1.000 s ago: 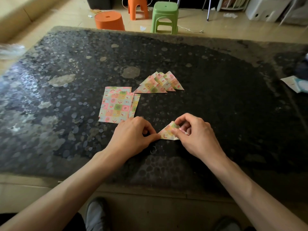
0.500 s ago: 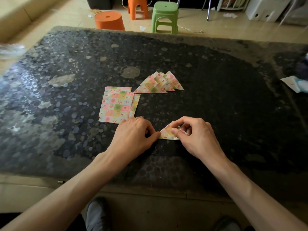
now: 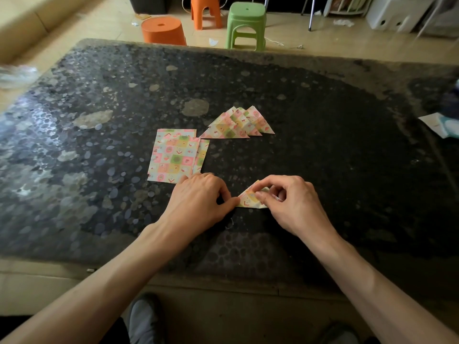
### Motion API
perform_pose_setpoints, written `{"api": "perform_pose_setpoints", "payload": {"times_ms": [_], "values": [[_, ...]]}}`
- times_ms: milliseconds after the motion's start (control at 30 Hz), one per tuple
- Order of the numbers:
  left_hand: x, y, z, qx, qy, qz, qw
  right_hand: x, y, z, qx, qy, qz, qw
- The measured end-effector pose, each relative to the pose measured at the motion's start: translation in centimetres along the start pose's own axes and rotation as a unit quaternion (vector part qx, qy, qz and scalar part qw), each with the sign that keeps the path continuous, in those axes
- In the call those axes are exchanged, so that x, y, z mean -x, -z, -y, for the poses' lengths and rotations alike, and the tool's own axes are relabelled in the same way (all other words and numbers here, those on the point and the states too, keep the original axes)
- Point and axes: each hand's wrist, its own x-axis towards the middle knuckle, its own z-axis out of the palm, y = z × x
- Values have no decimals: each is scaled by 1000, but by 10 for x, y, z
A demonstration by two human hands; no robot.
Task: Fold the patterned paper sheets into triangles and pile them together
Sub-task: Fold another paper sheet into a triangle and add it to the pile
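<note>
Where the dark speckled table (image 3: 347, 145) meets the left edge of the view, a crumpled clear plastic bag (image 3: 15, 73) lies blurred at its corner. Further in, a small stack of flat patterned sheets (image 3: 173, 155) lies on the tabletop, the sheets slightly fanned so that edges of the lower ones show at the top and right. The left hand (image 3: 198, 199) sits just in front of this stack, knuckles touching or covering its near right corner. Its fingers are curled in and its thumb tip holds down the left corner of the half-folded triangle (image 3: 249, 199). Beyond the hands, to the right of the flat sheets, a pile of folded triangles (image 3: 238, 125) lies overlapped like shingles, points away from the person. The half-folded triangle lies on the table between the two hands, near the front edge. The right hand (image 3: 293, 204) pinches its upper right part between thumb and forefinger, the other fingers curled loosely behind. A white paper scrap (image 3: 437, 124) lies at the far right edge of the table. On the floor beyond stand an orange stool (image 3: 162, 31) and a green stool (image 3: 246, 23).
</note>
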Motion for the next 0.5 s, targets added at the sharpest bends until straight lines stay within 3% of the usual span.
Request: {"api": "perform_pose_setpoints", "payload": {"times_ms": [500], "values": [[0, -1, 2, -10, -23, -5, 1000, 1, -2, -1, 13, 22, -13, 1000]]}}
